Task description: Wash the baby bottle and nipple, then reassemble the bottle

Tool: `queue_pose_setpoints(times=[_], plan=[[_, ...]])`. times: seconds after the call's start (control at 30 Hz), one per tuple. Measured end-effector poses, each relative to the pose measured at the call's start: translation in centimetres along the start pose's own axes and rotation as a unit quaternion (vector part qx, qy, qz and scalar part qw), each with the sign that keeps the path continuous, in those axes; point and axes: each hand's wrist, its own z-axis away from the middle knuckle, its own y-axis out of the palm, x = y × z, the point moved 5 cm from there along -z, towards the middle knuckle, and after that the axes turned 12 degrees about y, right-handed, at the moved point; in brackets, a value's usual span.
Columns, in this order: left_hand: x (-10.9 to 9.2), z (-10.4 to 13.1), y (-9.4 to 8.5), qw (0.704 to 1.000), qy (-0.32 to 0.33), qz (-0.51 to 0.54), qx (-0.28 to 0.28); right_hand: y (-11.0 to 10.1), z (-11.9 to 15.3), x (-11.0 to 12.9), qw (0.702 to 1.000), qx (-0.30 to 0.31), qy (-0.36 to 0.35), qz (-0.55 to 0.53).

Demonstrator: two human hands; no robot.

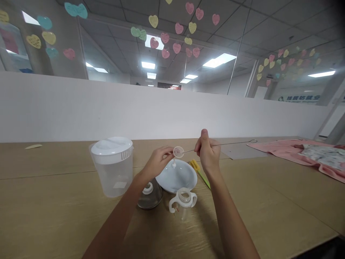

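Observation:
My left hand (160,160) pinches the edge of a translucent round baby bottle nipple (178,152), its flat open side facing me and a small white tip hanging below. My right hand (208,153), thumb up, is closed around a thin wire brush (234,143) with a loop at its far right end. The wire's other end reaches the nipple's face; whether it enters is too small to tell. Below both hands lies a white bowl (176,180). In front of it stands a clear baby bottle (184,205) with two white handles and an uncapped mouth.
Left of the bowl, a dark grey dish (152,201) holds a white ring (148,188). A clear bucket (114,176) with a white lid stands farther left. A green-handled yellow sponge brush (203,177) lies right of the bowl. Pink cloth (291,147) covers the table's right end.

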Motion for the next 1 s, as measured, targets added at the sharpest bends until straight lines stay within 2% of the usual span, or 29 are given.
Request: queue_pose_setpoints(times=[0.1, 0.2, 0.3, 0.47, 0.6, 0.67, 0.87, 1.0], plan=[[-0.2, -0.1, 0.0, 1.0, 0.006, -0.013, -0.003, 0.3, -0.1, -0.5, 1.0, 0.003, 0.015, 0.001], [-0.1, 0.0, -0.2, 1.0, -0.002, -0.02, -0.005, 0.4, 0.3, -0.2, 1.0, -0.011, -0.002, -0.002], [0.0, 0.0, 0.0, 1.0, -0.003, -0.012, -0.003, 0.5, 0.8, 0.0, 0.999, -0.026, -0.041, 0.013], [-0.5, 0.0, 0.6, 1.0, 0.014, 0.009, 0.012, 1.9, 1.1, -1.0, 0.982, 0.011, -0.136, 0.132], [-0.1, 0.2, 1.4, 0.997, 0.016, -0.053, 0.056, 2.6, 0.6, -2.2, 0.978, 0.038, -0.113, 0.171], [0.4, 0.3, 1.6, 0.994, 0.011, -0.079, 0.07, 2.2, 0.5, -2.0, 0.981, 0.042, -0.1, 0.158], [1.1, 0.6, 1.8, 0.993, -0.003, -0.083, 0.085, -0.5, 1.6, 1.2, 0.982, -0.054, -0.166, 0.073], [0.0, 0.2, 1.9, 0.998, -0.007, -0.023, 0.056, -0.5, 2.0, 1.1, 0.977, -0.078, -0.188, 0.065]])
